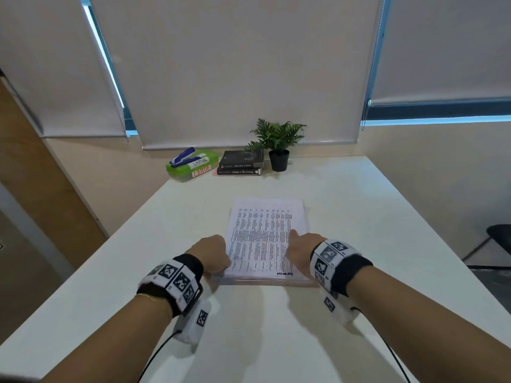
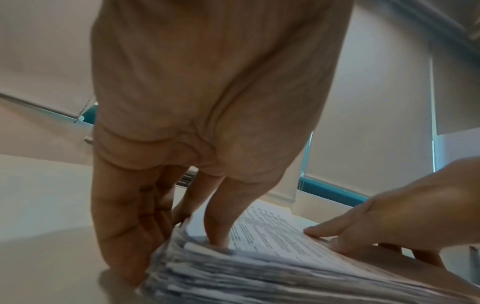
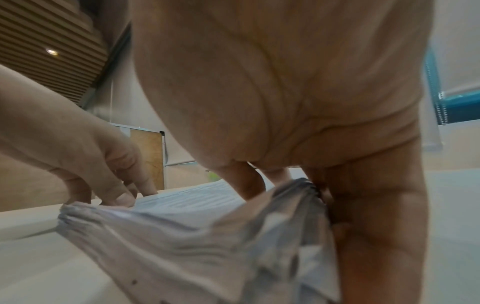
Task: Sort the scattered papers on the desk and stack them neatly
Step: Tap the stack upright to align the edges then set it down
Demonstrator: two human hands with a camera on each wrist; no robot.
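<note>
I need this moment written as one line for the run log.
phase: squaring | paper stack: gathered on desk | left hand: grips left edge | right hand: grips right edge | loose sheets: none visible

i see a white paper stack (image 1: 266, 239) with black print rows on my cream desk (image 1: 359, 217), a green box (image 1: 193, 167), a blue stapler (image 1: 182, 157).

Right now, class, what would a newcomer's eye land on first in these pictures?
The thick stack of papers in the middle of the white desk, with the left hand and right hand gripping its near corners. Next, the potted plant at the far edge.
</note>
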